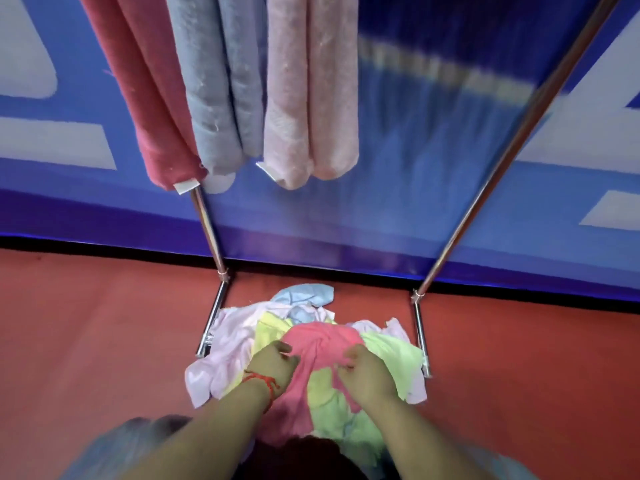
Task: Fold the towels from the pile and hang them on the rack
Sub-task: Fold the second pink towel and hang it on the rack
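Both hands are down in the pile (391, 351) on the red floor (86, 334). Her left hand (273, 367), with a red string (261, 379) tied round the wrist, curls its fingers into the left side of a pink towel (322, 341) lying on top of the heap. Right hand (367, 370) pinches the same towel a little to the right, fingers bunched in the cloth. The towel is gathered and wrinkled between the two grips.

Around the pink one, the pile holds pale pink cloth on the left, yellow and light green pieces in the middle and on the right, and a light blue towel (304, 297) at the far edge. The heap sits between the two chrome feet of the rack (491, 178), whose slanted poles rise to the left and right.

Higher up, three folded towels hang side by side on the left part of the rack: a red towel (138, 98) furthest left, a grey towel (214, 91) beside it, touching it, and a light pink towel (308, 98) to the right of that. The right part of the rack shows only bare pole.

Behind the rack stands a blue banner (415, 202) with large white shapes. At the near edge a blurred grey sleeve (114, 448) is in view.
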A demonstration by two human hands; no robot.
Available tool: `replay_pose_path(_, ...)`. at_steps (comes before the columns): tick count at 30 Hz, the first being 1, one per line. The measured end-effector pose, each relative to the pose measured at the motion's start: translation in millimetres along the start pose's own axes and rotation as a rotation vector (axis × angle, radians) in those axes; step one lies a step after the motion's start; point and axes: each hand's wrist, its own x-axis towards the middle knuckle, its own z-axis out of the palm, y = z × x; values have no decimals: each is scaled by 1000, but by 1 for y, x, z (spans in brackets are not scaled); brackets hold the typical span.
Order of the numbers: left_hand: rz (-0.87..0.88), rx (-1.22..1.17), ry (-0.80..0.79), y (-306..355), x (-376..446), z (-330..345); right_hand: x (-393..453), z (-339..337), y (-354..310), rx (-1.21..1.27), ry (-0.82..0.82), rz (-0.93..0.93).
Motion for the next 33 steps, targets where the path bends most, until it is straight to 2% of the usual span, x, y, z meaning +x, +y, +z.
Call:
replay_pose_path(5,-92,113,-67,-35,37,30,33,29,28,-82,-92,77)
replay_pose_path(10,-72,148,-103,-35,63,55,62,50,32,-73,-128,101)
replay_pose_path(19,-127,104,-124,-66,111,93,114,81,68,-115,-180,199)
replay_pose_path(24,-287,54,-182,-88,129,126,135,92,85,25,-161,219)
replay_pose_path(29,-333,-13,-173,-96,138,149,148,115,94,229,-205,316)
replay_pose_path(33,-324,-283,-163,-89,147,165,154,130,96,237,-99,341)
